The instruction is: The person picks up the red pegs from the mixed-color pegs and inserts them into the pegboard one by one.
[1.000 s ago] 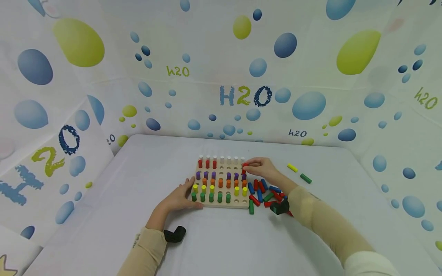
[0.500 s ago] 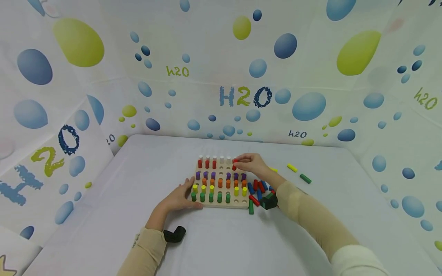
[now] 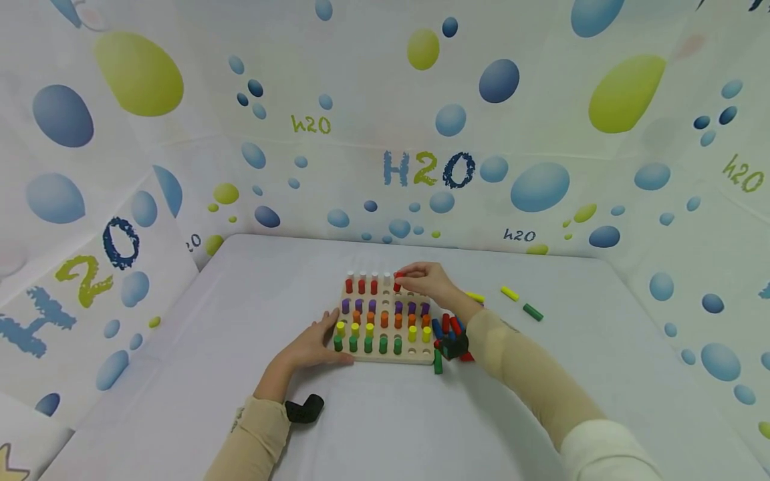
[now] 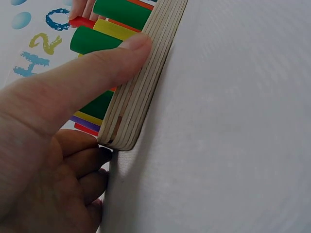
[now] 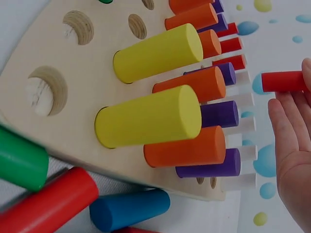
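Note:
A wooden pegboard (image 3: 385, 359) stands on the white table, bearing rows of white, red, purple, orange, yellow and green pegs. My left hand (image 3: 313, 344) holds its near left corner. In the left wrist view the thumb (image 4: 129, 56) presses the layered front edge and the other fingers curl by the corner. Over the back of the board, my right hand (image 3: 428, 279) pinches an upright red peg (image 3: 398, 284) between thumb and fingers. That red peg (image 5: 282, 81) shows above the board's far side in the right wrist view. Bare holes lie in the red row below it.
Loose red, blue and green pegs (image 3: 438, 362) lie in a pile right of the board, partly hidden by my right wrist camera (image 3: 454, 346). Farther right lie a yellow peg (image 3: 509, 292) and a green peg (image 3: 532, 311). A printed curtain (image 3: 361, 87) surrounds the table.
My right hand has moved left along the back of the board with the red peg, from the right end towards the middle. The left hand has stayed at the corner.

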A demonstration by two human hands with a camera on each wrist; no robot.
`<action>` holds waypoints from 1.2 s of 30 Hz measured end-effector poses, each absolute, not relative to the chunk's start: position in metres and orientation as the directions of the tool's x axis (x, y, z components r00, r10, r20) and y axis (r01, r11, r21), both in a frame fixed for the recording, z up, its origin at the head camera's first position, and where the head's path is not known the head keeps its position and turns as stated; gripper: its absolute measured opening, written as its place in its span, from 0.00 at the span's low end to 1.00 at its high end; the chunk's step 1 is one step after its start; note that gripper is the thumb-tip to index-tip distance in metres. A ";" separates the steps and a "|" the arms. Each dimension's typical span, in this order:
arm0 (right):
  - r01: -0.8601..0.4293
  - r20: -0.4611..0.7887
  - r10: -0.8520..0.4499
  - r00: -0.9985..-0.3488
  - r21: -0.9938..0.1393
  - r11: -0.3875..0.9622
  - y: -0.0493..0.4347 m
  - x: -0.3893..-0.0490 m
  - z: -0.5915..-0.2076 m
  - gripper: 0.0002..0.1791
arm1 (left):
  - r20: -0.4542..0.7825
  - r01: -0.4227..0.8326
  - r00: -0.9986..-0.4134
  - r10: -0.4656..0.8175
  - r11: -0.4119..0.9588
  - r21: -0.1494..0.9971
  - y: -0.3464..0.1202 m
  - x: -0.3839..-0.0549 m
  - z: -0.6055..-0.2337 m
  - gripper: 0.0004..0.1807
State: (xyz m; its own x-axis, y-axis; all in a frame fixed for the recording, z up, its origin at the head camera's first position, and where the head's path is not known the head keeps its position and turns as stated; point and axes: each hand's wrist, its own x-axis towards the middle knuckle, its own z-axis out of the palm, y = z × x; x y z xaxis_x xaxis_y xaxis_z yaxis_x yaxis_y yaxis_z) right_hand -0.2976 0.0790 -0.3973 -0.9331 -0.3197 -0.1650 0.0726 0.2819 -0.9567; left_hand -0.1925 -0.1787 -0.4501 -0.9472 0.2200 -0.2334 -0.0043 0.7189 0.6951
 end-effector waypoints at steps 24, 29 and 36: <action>0.089 -0.169 -0.295 -0.940 -0.960 0.267 0.059 -0.309 -0.402 0.16 | -0.231 0.009 -0.943 0.239 0.713 0.702 -0.179 -0.194 -0.449 0.63; 0.105 -0.184 -0.285 -0.941 -0.957 0.272 0.056 -0.310 -0.404 0.15 | -0.227 0.013 -0.943 0.242 0.711 0.703 -0.180 -0.194 -0.449 0.62; 0.140 -0.221 -0.260 -0.940 -0.945 0.296 0.051 -0.310 -0.412 0.13 | -0.234 0.006 -0.942 0.240 0.708 0.706 -0.181 -0.193 -0.450 0.62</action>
